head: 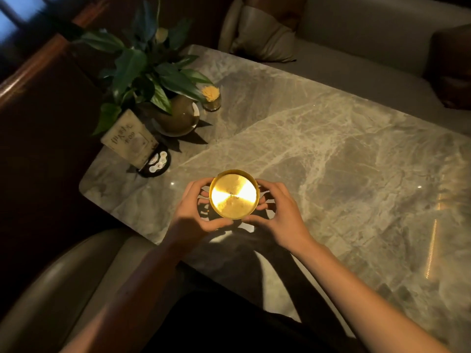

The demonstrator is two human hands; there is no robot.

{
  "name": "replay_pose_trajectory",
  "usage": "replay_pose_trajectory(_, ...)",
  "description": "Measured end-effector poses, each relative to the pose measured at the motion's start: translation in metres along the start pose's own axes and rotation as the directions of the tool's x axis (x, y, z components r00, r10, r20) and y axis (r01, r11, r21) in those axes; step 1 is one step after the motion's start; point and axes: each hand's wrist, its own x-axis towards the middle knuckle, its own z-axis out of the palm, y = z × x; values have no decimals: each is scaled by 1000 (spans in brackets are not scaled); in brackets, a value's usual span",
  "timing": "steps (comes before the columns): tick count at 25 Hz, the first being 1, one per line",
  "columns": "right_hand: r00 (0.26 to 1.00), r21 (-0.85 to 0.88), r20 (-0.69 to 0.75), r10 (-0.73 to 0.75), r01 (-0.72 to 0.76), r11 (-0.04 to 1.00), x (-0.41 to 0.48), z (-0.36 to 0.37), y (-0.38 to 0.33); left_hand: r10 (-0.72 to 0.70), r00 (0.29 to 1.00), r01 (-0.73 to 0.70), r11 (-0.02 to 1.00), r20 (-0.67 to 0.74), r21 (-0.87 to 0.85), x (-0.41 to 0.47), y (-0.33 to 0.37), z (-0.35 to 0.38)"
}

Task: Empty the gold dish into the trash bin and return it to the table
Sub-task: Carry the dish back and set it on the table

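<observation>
Two bare hands cup a round, shallow gold metal dish (233,194) at lower centre of the frame, above the near edge of a grey veined marble table (331,149). The left hand (190,212) curls its fingers and thumb about the dish's left rim; the right hand (279,212) does the same on the right, both half closed so the dish sits level between them (a symmetric grip that should keep any contents from sliding). Only a few dark specks show on its bright floor. Whether the dish rests on the marble or hangs just above it cannot be told. At upper left stand a green leafy plant in a round glass vase (175,115), a small toothpick holder (211,98) and a card sign (128,141). No trash bin appears.
</observation>
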Motion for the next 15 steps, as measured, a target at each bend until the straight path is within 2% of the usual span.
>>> replay_pose_trajectory(4,999,-23,18,30,-30,999,28,62,-19,-70,997,70,996,14,-54,3,-44,-54)
replay_pose_trajectory(7,997,-54,45,57,-55,997,47,111,-30,-79,996,79,997,32,-8,9,-84,-92)
replay_pose_trajectory(15,985,-174,138,104,-80,982,96,226,-58,-177,983,174,983,-40,-64,5,-174,-168)
